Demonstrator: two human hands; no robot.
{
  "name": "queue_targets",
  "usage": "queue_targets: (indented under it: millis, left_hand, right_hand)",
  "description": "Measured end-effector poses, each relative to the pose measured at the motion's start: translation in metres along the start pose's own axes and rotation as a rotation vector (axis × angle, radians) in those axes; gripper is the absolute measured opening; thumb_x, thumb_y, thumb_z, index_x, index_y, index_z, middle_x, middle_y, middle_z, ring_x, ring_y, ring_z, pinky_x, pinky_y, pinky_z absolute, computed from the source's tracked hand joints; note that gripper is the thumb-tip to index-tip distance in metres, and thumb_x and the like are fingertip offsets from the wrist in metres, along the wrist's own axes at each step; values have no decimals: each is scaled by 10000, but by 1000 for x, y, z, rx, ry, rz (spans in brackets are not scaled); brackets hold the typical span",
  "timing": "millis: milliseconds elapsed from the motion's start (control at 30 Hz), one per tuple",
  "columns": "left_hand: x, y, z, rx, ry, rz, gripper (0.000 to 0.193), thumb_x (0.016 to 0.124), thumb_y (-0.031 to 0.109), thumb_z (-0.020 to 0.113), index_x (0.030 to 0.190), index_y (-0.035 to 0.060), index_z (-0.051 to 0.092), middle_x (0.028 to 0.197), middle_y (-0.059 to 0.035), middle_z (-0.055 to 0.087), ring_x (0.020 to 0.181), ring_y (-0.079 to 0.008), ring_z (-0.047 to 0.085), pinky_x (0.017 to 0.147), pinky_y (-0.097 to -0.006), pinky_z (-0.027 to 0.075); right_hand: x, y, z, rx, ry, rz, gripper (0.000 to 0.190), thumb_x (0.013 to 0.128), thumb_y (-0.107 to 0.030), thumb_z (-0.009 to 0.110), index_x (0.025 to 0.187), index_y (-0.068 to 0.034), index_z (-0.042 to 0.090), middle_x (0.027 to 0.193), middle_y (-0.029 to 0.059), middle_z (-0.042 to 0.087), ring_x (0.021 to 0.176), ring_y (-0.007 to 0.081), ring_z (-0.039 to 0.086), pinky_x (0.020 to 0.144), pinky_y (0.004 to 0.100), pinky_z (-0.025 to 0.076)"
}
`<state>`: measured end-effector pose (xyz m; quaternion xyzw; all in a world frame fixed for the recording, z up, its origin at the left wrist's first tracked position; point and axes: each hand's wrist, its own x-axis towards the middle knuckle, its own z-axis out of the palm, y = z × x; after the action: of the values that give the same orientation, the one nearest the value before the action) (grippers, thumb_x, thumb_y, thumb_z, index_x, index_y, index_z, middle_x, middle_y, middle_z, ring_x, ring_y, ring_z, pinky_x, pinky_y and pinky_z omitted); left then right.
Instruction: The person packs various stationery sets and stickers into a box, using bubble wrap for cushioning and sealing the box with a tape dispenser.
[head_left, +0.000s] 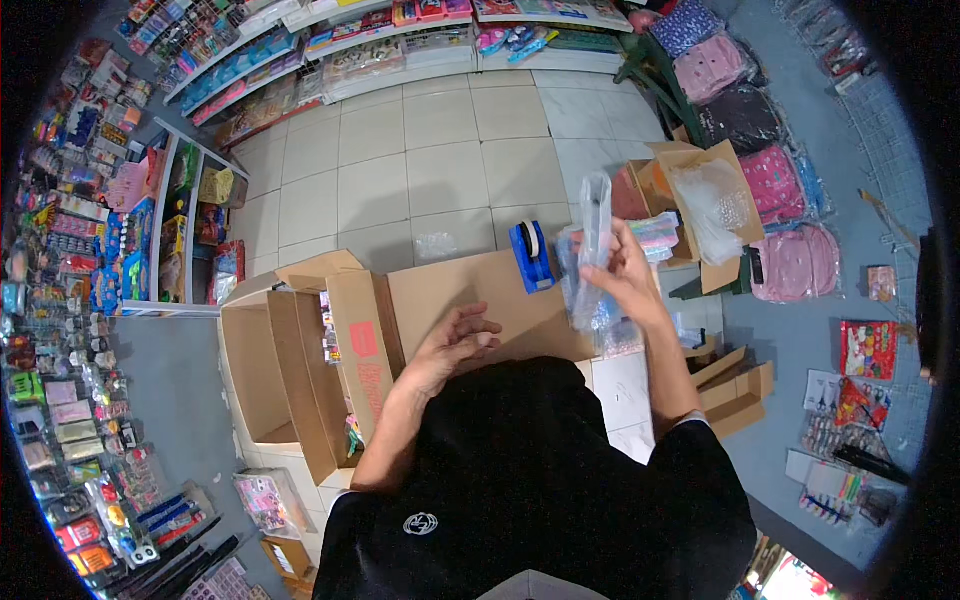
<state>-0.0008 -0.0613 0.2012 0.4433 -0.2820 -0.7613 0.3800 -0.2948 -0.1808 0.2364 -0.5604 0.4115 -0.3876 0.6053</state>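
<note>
My right hand (622, 274) grips a long, narrow clear plastic package (596, 225), held upright above more plastic-wrapped items at the right edge of a flat brown cardboard surface (450, 285). What is inside the package cannot be made out. My left hand (454, 345) is over the left part of the cardboard, fingers spread and slightly curled, holding nothing. Between the hands, farther from me, a blue tape dispenser (532, 256) with a roll of tape rests near the cardboard's far edge.
Open cardboard boxes (367, 352) stand at left, with packaged goods inside. At right, an open carton (720, 187) holds clear plastic wrap, and smaller cartons (739, 397) lie nearer. Shelves (405, 75) stand beyond the tiled floor; wrapped backpacks (795, 262) line the right wall.
</note>
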Motion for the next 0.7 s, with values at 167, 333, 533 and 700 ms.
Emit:
queue_targets:
  millis: [167, 333, 533, 700]
  left_hand:
    - [-11, -15, -24, -70, 71, 18, 525, 969, 139, 654, 1438, 58, 434, 1238, -119, 638, 1121, -215, 629, 935, -328, 487]
    - [-20, -16, -28, -22, 174, -58, 484, 986, 133, 624, 1430, 60, 445, 1270, -110, 630, 1136, -204, 626, 937, -324, 491]
    - [-14, -27, -29, -1, 174, -119, 467, 988, 129, 619, 1421, 66, 457, 1270, -92, 631, 1113, -177, 627, 926, -303, 505]
    - [-10, -24, -26, 36, 130, -109, 460, 984, 136, 628, 1410, 68, 469, 1261, -76, 634, 1103, -169, 631, 921, -296, 507]
  right_hand:
    - [-44, 10, -45, -848, -19, -61, 670, 759, -125, 798, 1343, -36, 481, 1261, 176, 595, 1182, 347, 570, 988, 419, 444]
    - [-96, 49, -78, -1298, -193, 28, 656, 724, -112, 795, 1331, -102, 548, 1247, 138, 586, 1201, 341, 530, 1065, 455, 370]
    - [-120, 67, -96, -1452, -211, 159, 638, 763, -86, 763, 1364, -140, 553, 1291, 92, 562, 1265, 292, 485, 1104, 509, 321]
    - [-127, 77, -102, -1458, -242, 146, 651, 775, -80, 753, 1388, -158, 546, 1323, 60, 559, 1284, 264, 477, 1126, 521, 300]
